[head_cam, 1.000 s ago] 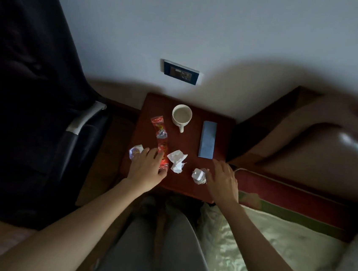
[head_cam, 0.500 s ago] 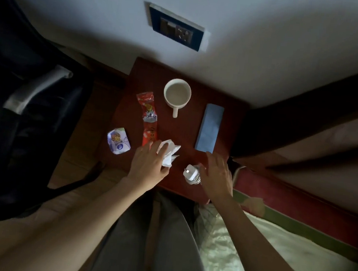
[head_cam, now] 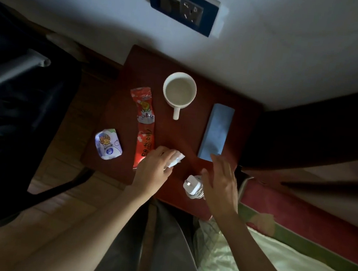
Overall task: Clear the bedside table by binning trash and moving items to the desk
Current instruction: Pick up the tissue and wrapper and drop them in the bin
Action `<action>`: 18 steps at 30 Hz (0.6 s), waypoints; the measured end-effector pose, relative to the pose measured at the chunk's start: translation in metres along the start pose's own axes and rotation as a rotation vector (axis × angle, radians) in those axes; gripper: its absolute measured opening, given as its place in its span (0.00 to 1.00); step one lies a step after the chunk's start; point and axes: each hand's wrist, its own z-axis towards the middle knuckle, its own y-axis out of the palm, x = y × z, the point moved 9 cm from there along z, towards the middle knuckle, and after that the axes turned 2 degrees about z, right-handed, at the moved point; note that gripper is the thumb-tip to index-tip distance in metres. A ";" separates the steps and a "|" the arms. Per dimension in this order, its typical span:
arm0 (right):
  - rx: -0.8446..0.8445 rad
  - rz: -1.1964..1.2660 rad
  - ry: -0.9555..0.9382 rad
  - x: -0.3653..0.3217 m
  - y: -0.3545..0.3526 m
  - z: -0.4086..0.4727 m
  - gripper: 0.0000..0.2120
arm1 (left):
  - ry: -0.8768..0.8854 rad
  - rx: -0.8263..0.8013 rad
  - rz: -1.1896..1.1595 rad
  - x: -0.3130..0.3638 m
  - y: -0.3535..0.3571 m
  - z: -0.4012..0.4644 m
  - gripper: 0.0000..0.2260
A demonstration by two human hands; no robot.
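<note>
White crumpled tissue [head_cam: 176, 159] pinched in left grip [head_cam: 154, 170] near bench [head_cam: 238, 110] front edge; right grip [head_cam: 220, 185] spread, apparently touching charger [head_cam: 192, 187].

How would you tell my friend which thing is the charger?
Find the dark red bedside table under the wall socket. Look at its near edge, by the bed, just left of the right hand. The charger is the small white plug with cable wound round it; the crumpled tissue nearby is soft and is in the left hand.
</note>
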 end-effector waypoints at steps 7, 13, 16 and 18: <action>0.016 0.036 -0.089 -0.032 0.009 0.010 0.22 | -0.116 0.221 -0.206 -0.017 -0.041 -0.014 0.11; -0.085 0.008 -0.190 -0.086 0.032 0.019 0.22 | -0.246 0.404 -0.302 -0.048 -0.103 -0.056 0.08; -0.207 -0.026 -0.220 -0.114 0.056 0.025 0.25 | -0.375 0.463 -0.305 -0.078 -0.123 -0.084 0.12; -0.285 -0.031 -0.180 -0.128 0.076 0.029 0.30 | -0.449 0.489 -0.284 -0.101 -0.129 -0.103 0.13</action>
